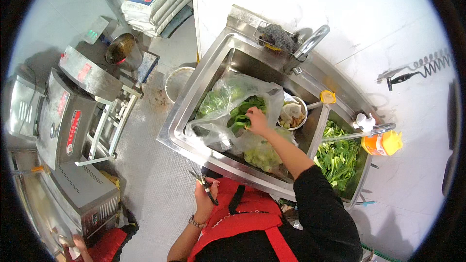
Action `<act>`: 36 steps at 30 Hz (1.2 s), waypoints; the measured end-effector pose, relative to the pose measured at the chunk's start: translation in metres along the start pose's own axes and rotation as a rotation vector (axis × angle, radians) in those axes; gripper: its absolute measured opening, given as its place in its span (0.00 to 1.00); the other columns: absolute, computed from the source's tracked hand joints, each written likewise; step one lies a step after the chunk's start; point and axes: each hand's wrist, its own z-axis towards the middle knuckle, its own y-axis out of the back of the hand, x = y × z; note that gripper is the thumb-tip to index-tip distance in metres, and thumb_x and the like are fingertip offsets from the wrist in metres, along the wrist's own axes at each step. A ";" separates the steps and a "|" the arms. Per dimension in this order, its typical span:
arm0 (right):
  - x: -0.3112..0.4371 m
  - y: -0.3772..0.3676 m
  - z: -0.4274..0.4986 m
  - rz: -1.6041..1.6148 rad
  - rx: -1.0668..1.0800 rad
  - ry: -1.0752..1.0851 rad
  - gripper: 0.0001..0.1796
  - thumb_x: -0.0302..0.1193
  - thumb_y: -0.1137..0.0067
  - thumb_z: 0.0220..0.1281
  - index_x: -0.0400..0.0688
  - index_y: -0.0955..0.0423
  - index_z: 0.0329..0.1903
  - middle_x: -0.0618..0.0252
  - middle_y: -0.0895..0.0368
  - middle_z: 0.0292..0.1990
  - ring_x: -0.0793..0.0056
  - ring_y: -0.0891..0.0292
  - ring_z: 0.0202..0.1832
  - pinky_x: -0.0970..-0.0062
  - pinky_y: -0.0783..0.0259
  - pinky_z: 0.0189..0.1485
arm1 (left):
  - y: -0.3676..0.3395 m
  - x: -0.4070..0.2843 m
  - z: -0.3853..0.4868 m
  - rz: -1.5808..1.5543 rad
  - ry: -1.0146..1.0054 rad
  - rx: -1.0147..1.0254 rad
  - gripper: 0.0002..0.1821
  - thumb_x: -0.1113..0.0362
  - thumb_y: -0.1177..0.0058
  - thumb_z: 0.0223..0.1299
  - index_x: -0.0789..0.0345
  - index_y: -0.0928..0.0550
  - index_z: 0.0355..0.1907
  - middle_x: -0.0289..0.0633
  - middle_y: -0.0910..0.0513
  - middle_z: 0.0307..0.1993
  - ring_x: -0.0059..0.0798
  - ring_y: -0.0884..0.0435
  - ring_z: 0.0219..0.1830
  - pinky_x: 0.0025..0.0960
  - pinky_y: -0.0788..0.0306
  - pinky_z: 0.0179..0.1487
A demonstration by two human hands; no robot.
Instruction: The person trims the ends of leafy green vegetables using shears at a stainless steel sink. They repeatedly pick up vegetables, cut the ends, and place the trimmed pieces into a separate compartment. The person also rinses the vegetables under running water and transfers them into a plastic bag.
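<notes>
My right hand [257, 120] reaches into a clear plastic bag [271, 96] in the left sink basin, its fingers closed around dark leafy greens [242, 114]. The bag's mouth lies spread around the greens. A pair of scissors [204, 185] is held in my left hand [204, 198], outside the sink's front edge, with the blades pointing away from me. Pale green vegetables in a second bag [260, 156] lie below my right forearm. More chopped leafy greens [336, 160] fill the right basin.
A white pot [300, 122] with scraps stands in the left basin. Over the sink are a curved faucet [311, 45] and a second spout [382, 128]. A bucket [178, 83] stands on the floor; steel machines [69, 116] line the left. Another person's hands [74, 243] show at lower left.
</notes>
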 end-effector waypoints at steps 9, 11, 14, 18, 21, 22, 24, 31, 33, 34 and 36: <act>0.035 0.048 -0.030 1.565 -0.122 -0.536 0.40 0.44 0.38 0.55 0.40 0.47 0.63 0.56 0.36 0.60 0.63 0.36 0.60 0.62 0.39 0.63 | -0.034 -0.024 0.018 0.087 -0.020 0.224 0.04 0.71 0.51 0.62 0.68 0.29 0.35 0.38 0.20 0.31 0.21 0.22 0.34 0.25 0.29 0.41; 0.036 0.044 -0.023 1.846 -0.213 -0.447 0.34 0.48 0.44 0.60 0.39 0.42 0.60 0.57 0.32 0.53 0.66 0.32 0.52 0.63 0.32 0.56 | -0.043 -0.020 0.017 0.007 -0.026 0.253 0.04 0.71 0.51 0.62 0.68 0.29 0.35 0.38 0.20 0.32 0.21 0.23 0.33 0.25 0.29 0.40; 0.026 0.036 -0.017 1.987 -0.236 -0.593 0.27 0.54 0.54 0.63 0.45 0.33 0.51 0.65 0.28 0.40 0.71 0.30 0.40 0.66 0.24 0.41 | -0.051 -0.016 0.013 0.005 -0.022 0.262 0.04 0.71 0.52 0.63 0.68 0.30 0.36 0.39 0.21 0.32 0.22 0.23 0.34 0.27 0.28 0.41; 0.020 0.030 -0.015 2.109 0.061 -0.574 0.24 0.52 0.47 0.61 0.43 0.31 0.41 0.66 0.28 0.31 0.73 0.29 0.30 0.71 0.25 0.32 | -0.056 -0.020 0.008 -0.048 -0.028 0.270 0.04 0.71 0.53 0.64 0.68 0.31 0.37 0.40 0.21 0.32 0.23 0.23 0.35 0.27 0.27 0.41; 0.026 0.033 -0.011 1.731 0.213 -0.541 0.22 0.48 0.44 0.60 0.41 0.31 0.38 0.67 0.28 0.31 0.75 0.29 0.29 0.73 0.26 0.31 | -0.057 -0.024 0.006 -0.154 0.014 0.230 0.06 0.71 0.49 0.61 0.67 0.31 0.35 0.37 0.21 0.29 0.20 0.24 0.32 0.23 0.29 0.39; 0.030 0.036 -0.009 1.705 0.224 -0.593 0.17 0.42 0.44 0.62 0.39 0.31 0.37 0.68 0.28 0.31 0.78 0.29 0.29 0.75 0.25 0.33 | -0.056 -0.025 0.006 -0.133 0.013 0.207 0.06 0.72 0.49 0.61 0.67 0.31 0.35 0.37 0.22 0.29 0.19 0.24 0.31 0.24 0.29 0.38; 0.035 0.052 -0.009 1.754 0.367 -0.359 0.16 0.40 0.46 0.64 0.39 0.31 0.38 0.66 0.27 0.33 0.78 0.29 0.30 0.77 0.27 0.34 | -0.056 -0.024 0.008 -0.128 -0.039 0.180 0.05 0.72 0.50 0.61 0.67 0.31 0.35 0.36 0.22 0.28 0.19 0.25 0.30 0.24 0.29 0.36; 0.068 0.133 -0.076 1.720 -0.059 -0.385 0.14 0.40 0.47 0.65 0.46 0.24 0.46 0.71 0.26 0.36 0.83 0.34 0.30 0.86 0.37 0.31 | -0.070 -0.020 0.026 0.245 -0.012 0.268 0.12 0.67 0.42 0.55 0.68 0.30 0.32 0.42 0.26 0.20 0.29 0.26 0.23 0.32 0.31 0.30; 0.070 0.146 -0.112 1.629 -0.170 -0.437 0.14 0.40 0.45 0.63 0.46 0.24 0.46 0.74 0.26 0.33 0.85 0.36 0.29 0.84 0.38 0.30 | -0.081 -0.021 0.030 0.319 -0.061 0.328 0.13 0.65 0.43 0.54 0.69 0.31 0.33 0.48 0.25 0.21 0.38 0.24 0.25 0.37 0.31 0.31; 0.070 0.148 -0.123 1.652 -0.251 -0.513 0.15 0.42 0.44 0.62 0.48 0.24 0.46 0.78 0.27 0.31 0.87 0.40 0.27 0.82 0.41 0.27 | -0.088 -0.021 0.030 0.390 -0.081 0.334 0.13 0.65 0.43 0.54 0.69 0.31 0.33 0.48 0.25 0.22 0.39 0.24 0.26 0.37 0.31 0.32; 0.058 0.146 -0.153 1.764 -0.415 -0.473 0.14 0.42 0.43 0.62 0.48 0.24 0.45 0.76 0.27 0.31 0.86 0.40 0.28 0.82 0.41 0.28 | -0.101 -0.019 0.029 0.459 -0.135 0.383 0.11 0.65 0.46 0.58 0.67 0.30 0.37 0.43 0.21 0.27 0.33 0.21 0.30 0.36 0.29 0.35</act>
